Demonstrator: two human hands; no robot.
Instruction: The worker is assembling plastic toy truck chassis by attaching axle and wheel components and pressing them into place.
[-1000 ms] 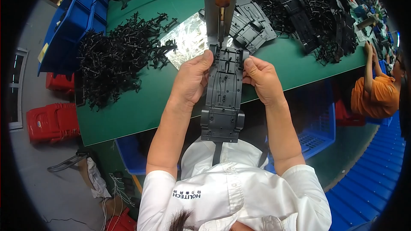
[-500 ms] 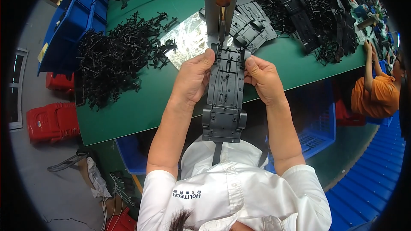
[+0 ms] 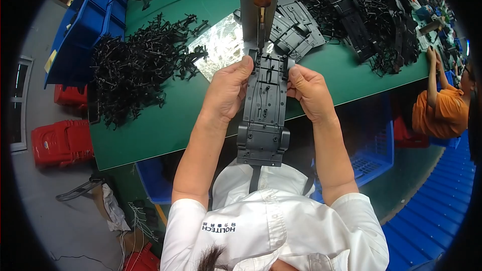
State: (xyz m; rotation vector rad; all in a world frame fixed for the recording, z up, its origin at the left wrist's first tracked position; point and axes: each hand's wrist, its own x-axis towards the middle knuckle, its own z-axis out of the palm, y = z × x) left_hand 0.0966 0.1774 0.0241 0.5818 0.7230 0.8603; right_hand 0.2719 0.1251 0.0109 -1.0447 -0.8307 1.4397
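Observation:
A long black plastic chassis plate (image 3: 263, 101) with wheel-arch shapes at both ends lies between my hands, its near end over my lap. My left hand (image 3: 228, 86) grips its far left edge, thumb on top. On the far right edge my right hand (image 3: 310, 90) pinches it with thumb and bent fingers. Straight above the plate's far end stands a machine's vertical metal tip (image 3: 261, 30), thin and pointed. Whether that tip touches the plate, I cannot tell. The fingertips under the plate are hidden.
Small black plastic parts (image 3: 135, 65) are heaped on the green table (image 3: 186, 138) at left. More chassis plates (image 3: 298, 30) and a dark pile (image 3: 351, 15) lie at right. Blue bins (image 3: 93, 25) stand far left. A person in orange (image 3: 442, 110) works at the right.
Almost nothing differs. Both hands keep their grip, and the chassis plate stays under the metal tip with at most a tiny shift.

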